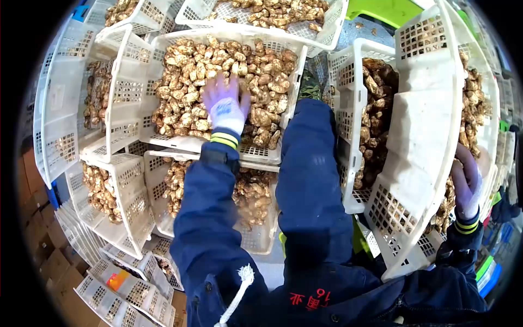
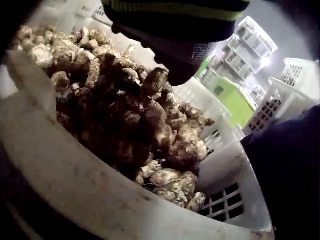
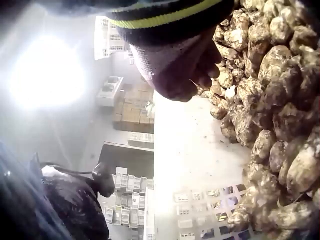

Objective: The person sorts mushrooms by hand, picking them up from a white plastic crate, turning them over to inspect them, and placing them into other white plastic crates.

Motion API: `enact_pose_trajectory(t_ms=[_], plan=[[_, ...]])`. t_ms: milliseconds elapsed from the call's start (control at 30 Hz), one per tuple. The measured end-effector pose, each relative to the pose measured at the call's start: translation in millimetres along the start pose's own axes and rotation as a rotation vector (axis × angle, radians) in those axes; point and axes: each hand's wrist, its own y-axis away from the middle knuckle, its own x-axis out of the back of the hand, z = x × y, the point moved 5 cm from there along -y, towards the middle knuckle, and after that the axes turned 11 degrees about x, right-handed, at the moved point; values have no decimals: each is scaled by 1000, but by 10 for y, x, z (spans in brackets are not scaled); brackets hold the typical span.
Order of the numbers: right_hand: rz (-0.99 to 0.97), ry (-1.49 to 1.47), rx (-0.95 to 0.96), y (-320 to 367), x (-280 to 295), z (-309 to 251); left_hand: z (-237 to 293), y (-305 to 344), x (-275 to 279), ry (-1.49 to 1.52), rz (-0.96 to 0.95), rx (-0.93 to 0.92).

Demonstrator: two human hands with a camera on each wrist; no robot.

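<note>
The left hand (image 1: 226,106) was laid, fingers spread, on the lumps (image 1: 188,68) heaped in the middle crate (image 1: 188,144); the right hand (image 1: 469,182) was held at the lumps inside the right crate (image 1: 422,125), and whether anything was gripped by it could not be told. If too hard a push were made, lumps could be bruised or shoved over the front rim (image 1: 163,140), close to which they were piled. Because two well separated crates were being reached at once, a loosely held lump might also be dropped beside the leg (image 1: 308,163).
</note>
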Motion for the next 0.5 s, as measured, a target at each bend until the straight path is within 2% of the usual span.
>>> enact_pose_trajectory(t_ms=[67,100,133,200,267,333,400,467,500], plan=[[-20,8,18,-18,-21,15,305,-52,-84,23,-5,-352],[-32,-22,-48,-18,-18,14,363,-69,-174,11,-130,-451],[-30,-57,-68,-42,-29,-36,271,-182,-327,-38,-176,-369],[-61,156,-10,-50,35,-43,-316,-495,-527,-124,-266,-40],[-35,106,-13,-70,-3,-60,-669,-567,-451,-285,-136,-83],[-50,57,-74,-86,-21,-65,-1161,-695,-184,-290,-187,194],[-41,61,-45,-70,-18,-42,-1844,-488,-177,-251,-155,465],[-55,28,-67,-83,-50,-80,-2355,-314,-192,-398,-191,409],[-68,18,-55,-84,-62,-55,-2401,-209,-97,-494,-240,395]])
